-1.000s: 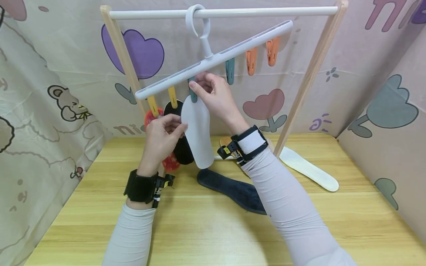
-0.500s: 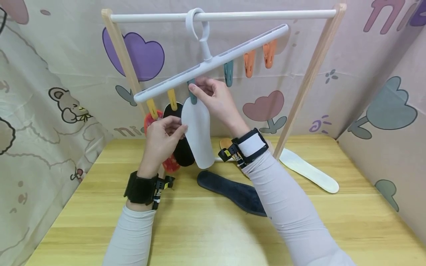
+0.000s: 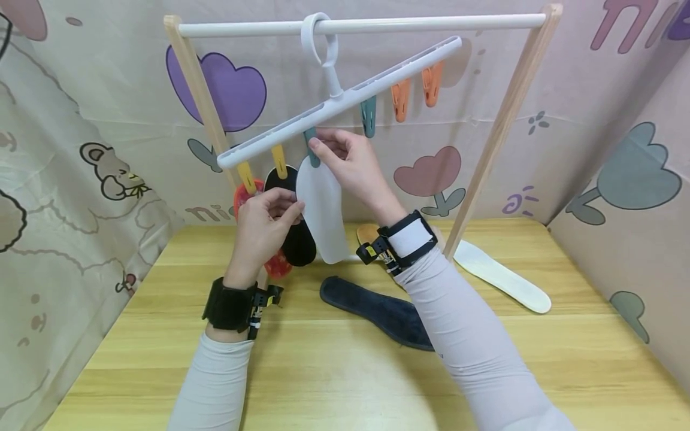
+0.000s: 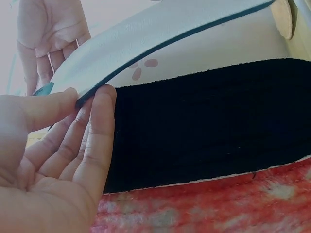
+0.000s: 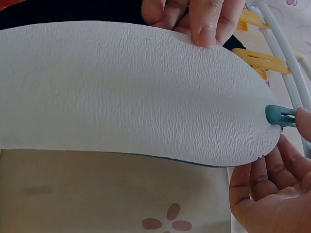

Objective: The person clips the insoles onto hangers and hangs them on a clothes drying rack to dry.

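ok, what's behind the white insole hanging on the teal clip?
Behind the white insole hangs a black insole on a yellow clip, mostly covered; left of it, a red insole. The left hand also hides parts of both.

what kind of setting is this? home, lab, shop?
Most likely a staged tabletop recording booth, not a lived-in room. Cartoon-print cloth screens off the wooden table on three sides, a small wooden-legged drying rack stands on it, and insoles lie about, one white insole at a teal clip.
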`<state>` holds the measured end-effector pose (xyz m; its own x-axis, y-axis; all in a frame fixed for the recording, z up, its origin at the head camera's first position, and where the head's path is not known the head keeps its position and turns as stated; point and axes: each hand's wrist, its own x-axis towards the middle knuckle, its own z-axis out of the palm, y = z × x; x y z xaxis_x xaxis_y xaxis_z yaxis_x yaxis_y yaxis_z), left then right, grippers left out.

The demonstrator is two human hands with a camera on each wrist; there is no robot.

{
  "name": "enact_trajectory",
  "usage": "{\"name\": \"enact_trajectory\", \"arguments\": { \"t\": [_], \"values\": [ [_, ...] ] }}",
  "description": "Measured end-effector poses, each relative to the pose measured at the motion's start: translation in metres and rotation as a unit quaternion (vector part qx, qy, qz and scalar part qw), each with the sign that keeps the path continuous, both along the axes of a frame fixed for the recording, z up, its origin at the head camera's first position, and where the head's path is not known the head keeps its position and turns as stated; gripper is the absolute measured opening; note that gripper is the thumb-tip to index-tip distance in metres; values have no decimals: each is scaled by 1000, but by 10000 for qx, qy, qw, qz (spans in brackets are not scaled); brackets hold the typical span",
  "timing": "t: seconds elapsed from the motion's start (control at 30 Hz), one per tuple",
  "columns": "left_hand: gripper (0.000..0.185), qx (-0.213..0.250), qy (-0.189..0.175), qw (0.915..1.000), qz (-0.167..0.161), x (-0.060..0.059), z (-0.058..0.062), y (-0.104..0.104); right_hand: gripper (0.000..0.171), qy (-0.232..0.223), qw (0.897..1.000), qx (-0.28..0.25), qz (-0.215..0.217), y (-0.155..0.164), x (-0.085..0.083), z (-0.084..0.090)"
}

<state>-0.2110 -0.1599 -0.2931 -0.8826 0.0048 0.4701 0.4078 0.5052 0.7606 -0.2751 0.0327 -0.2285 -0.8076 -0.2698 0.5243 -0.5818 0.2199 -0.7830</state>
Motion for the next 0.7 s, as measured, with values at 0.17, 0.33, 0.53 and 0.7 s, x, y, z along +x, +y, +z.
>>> {"name": "enact_trajectory", "arguments": {
  "t": [0.17,0.33,0.53,0.7],
  "values": [
    [19,-50,50,10000,29,-1,0,1,39,-23,10000,31,-2,4,-1,-2],
    [18,-40,37,10000,42,-1,-1,1,37,-65,10000,66,10,9,-1,-6],
    [18,-104,-19,9998,148,-1,-1,0,37,-137,9998,106,-20,14,-1,-11],
    [17,-161,-120,9996,207,-2,-1,-1,36,-49,9998,195,-93,20,-1,-16]
  ]
}}
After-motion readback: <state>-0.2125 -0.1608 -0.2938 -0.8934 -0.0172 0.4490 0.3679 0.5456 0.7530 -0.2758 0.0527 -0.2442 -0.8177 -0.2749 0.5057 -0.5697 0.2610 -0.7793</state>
